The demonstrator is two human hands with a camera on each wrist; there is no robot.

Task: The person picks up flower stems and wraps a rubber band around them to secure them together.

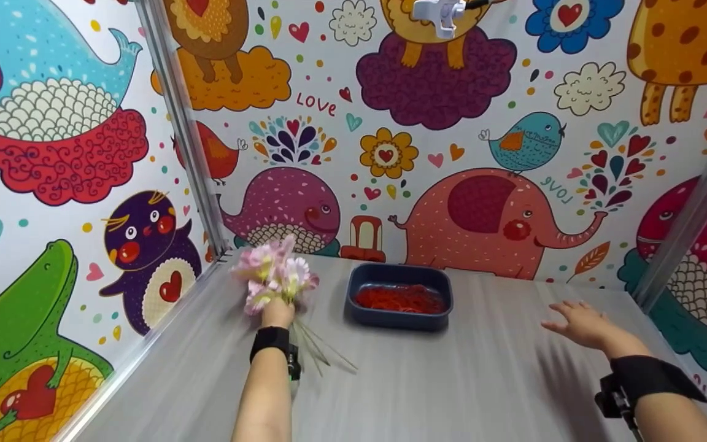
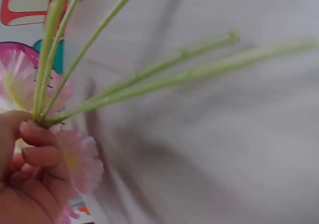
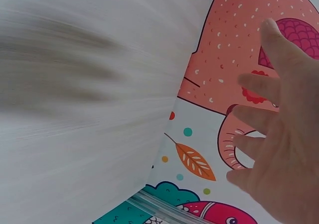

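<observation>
A bunch of pink and white flowers (image 1: 272, 270) with thin green stems is over the left part of the table in the head view. My left hand (image 1: 278, 313) pinches the stems just below the blossoms. In the left wrist view the thumb and curled fingers (image 2: 42, 157) meet on the gathered stems (image 2: 99, 97), which fan out beyond the grip. My right hand (image 1: 580, 325) hovers over the right side of the table with its fingers spread and holds nothing. The right wrist view shows that hand (image 3: 284, 124) with fingers apart, its shadow on the table.
A dark blue rectangular tub (image 1: 399, 320) holding red rubber-band-like strands (image 1: 399, 299) stands at the back middle of the grey table (image 1: 439, 387). Walls with cartoon animals enclose the back and sides, with metal posts (image 1: 185, 132) at the corners.
</observation>
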